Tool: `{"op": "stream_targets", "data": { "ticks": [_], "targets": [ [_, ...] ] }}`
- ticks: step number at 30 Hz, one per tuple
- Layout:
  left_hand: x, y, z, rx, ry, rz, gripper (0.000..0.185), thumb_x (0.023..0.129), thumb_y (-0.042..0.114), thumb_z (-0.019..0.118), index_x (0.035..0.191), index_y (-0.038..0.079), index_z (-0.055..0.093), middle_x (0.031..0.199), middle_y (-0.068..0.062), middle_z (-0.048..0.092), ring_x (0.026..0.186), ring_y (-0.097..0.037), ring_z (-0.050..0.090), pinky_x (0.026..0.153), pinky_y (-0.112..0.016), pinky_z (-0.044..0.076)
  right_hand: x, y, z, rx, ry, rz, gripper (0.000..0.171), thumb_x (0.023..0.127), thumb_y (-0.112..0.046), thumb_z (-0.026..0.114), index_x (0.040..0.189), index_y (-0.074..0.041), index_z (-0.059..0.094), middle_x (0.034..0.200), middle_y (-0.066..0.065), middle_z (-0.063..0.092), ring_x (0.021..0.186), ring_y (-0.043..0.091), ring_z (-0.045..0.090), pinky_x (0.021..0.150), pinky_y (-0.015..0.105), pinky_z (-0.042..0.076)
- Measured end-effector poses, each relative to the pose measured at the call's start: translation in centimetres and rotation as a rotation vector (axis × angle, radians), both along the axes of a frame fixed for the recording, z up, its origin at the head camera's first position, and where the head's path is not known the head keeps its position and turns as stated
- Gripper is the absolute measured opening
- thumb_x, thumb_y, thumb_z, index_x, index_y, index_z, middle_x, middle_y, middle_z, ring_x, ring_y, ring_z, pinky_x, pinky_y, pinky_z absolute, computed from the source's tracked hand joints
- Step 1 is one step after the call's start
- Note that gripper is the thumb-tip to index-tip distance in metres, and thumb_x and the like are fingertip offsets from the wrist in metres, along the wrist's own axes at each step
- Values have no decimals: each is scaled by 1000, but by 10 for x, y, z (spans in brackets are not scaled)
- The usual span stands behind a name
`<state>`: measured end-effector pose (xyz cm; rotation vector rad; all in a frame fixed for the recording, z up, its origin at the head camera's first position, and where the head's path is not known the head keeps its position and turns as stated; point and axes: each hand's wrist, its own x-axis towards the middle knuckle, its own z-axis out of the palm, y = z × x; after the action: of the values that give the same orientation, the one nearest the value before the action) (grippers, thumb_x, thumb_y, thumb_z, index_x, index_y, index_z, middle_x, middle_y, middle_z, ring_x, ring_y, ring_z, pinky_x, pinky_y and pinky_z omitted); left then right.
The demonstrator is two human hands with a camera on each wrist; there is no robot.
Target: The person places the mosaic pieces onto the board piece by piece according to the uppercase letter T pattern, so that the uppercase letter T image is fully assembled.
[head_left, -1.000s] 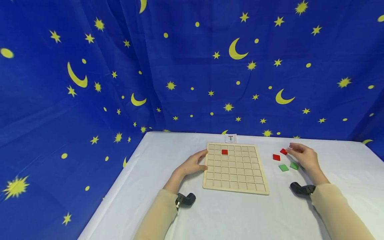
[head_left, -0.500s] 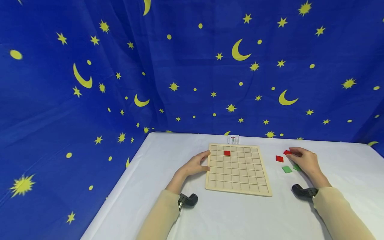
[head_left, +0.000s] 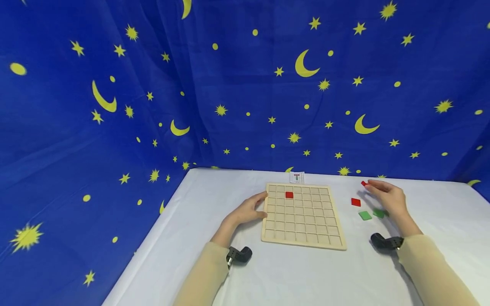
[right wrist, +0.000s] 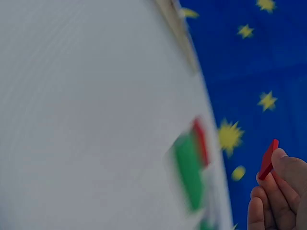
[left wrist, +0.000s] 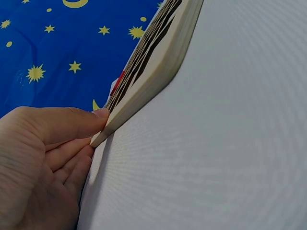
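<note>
A square wooden grid board [head_left: 302,245] lies on the white table, with one red tile [head_left: 289,195] in a cell of its second row from the far side. My left hand [head_left: 246,210] rests against the board's left edge, thumb and fingers spread along it. Right of the board, my right hand [head_left: 388,199] pinches another red tile [right wrist: 269,159] between thumb and fingertips, raised off the table. Below that hand lie a red tile [head_left: 356,202], a green tile [head_left: 365,215] and a second green tile [head_left: 378,213], partly covered by the hand.
A small printed card [head_left: 296,177] with a coloured grid pattern lies behind the board. The white tabletop [head_left: 306,280] ends at a blue curtain [head_left: 245,85] with yellow stars and moons. Dark wrist devices [head_left: 240,255] sit at both sleeves.
My right hand has taken hold of the farther red tile and lifted it from the table. The left hand stays at the board's edge. The head view has shifted slightly.
</note>
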<state>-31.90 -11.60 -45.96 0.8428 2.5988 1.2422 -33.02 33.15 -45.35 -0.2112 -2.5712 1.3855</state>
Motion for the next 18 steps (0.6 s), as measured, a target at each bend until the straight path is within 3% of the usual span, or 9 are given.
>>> {"op": "stream_targets", "data": {
  "ticks": [3, 6, 10, 18],
  "targets": [
    [1, 0, -1, 5, 2, -3, 73, 81, 4, 70, 143, -6, 32, 146, -20, 36, 134, -29, 34, 111, -33, 27, -6, -9, 8, -60, 7, 28, 72, 80, -58, 64, 134, -11, 54, 130, 5, 57, 122, 26, 47, 95, 36, 45],
    [0, -1, 1, 9, -12, 2, 73, 81, 3, 69, 143, -6, 31, 146, -20, 35, 133, -29, 35, 111, -32, 27, -11, -26, 18, -85, 44, 112, 67, 79, -56, 67, 132, -16, 58, 123, -8, 61, 116, 14, 50, 87, 25, 48],
    [-3, -1, 0, 1, -18, 8, 74, 81, 3, 70, 144, -6, 31, 146, -19, 35, 133, -28, 35, 111, -31, 27, -9, -58, 35, -105, 89, 251, 60, 85, -45, 67, 131, -8, 57, 125, -1, 60, 114, 12, 51, 92, 31, 48],
    [-2, 1, 0, 1, -30, 8, 74, 82, 3, 70, 144, -6, 30, 146, -19, 35, 134, -28, 35, 111, -31, 27, -7, -108, 41, -133, 83, 421, 53, 89, -35, 65, 129, -1, 57, 124, 12, 60, 100, 1, 55, 85, 21, 49]
  ]
}}
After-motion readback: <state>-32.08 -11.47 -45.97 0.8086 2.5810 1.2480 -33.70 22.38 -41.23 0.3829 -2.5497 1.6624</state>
